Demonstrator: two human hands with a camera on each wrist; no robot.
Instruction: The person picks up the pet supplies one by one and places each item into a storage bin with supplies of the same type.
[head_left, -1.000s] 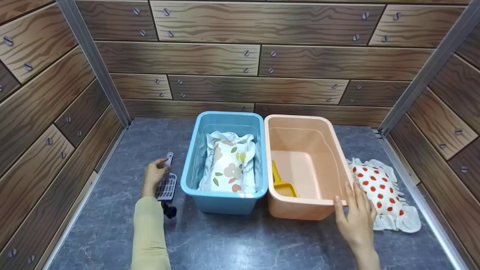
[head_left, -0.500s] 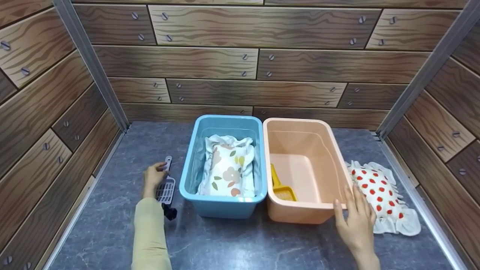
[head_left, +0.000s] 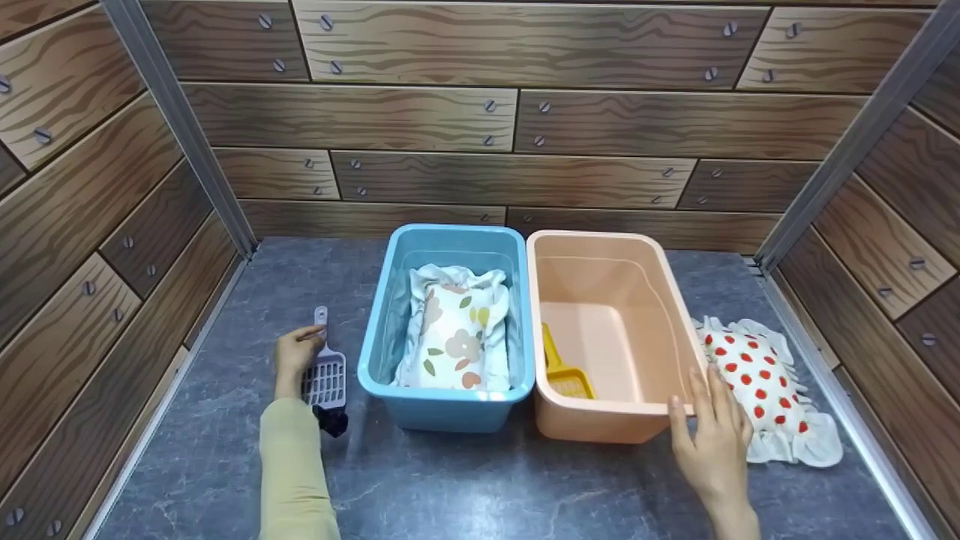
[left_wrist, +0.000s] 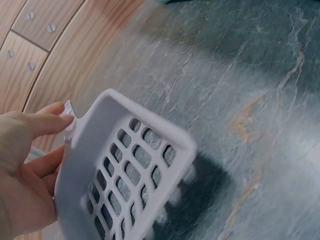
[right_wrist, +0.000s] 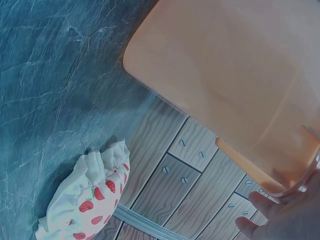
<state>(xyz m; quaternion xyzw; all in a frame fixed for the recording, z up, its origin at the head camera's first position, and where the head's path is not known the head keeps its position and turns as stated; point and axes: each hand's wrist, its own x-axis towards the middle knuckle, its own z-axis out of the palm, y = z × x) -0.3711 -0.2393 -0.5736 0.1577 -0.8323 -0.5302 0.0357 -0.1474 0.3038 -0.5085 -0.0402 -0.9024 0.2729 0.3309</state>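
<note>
Between thumb and fingers my left hand (head_left: 294, 358) pinches the handle of a pale grey-lilac slotted litter scoop (left_wrist: 122, 170). In the left wrist view a shadow lies beside the scoop's slotted head on the dark marbled surface. My right hand (head_left: 711, 442) rests on the near right corner of a peach bin (head_left: 630, 409), fingers fairly straight. Inside that bin, along its left side, lies a yellow slotted scoop (head_left: 564, 375). Against the peach bin stands a blue bin (head_left: 450, 409) with a frilled flower-print pillow (head_left: 459, 337) in it.
Right of the peach bin lies a frilled strawberry-print pillow (head_left: 757, 386), close to my right hand. Wood-patterned walls (head_left: 487, 120) with metal corner strips enclose the surface at the back and both sides. A black strap (head_left: 330, 421) is by my left wrist.
My left hand has shifted a little to the left, and the litter scoop has moved and turned slightly with it. The right hand stays on the peach bin's corner.
</note>
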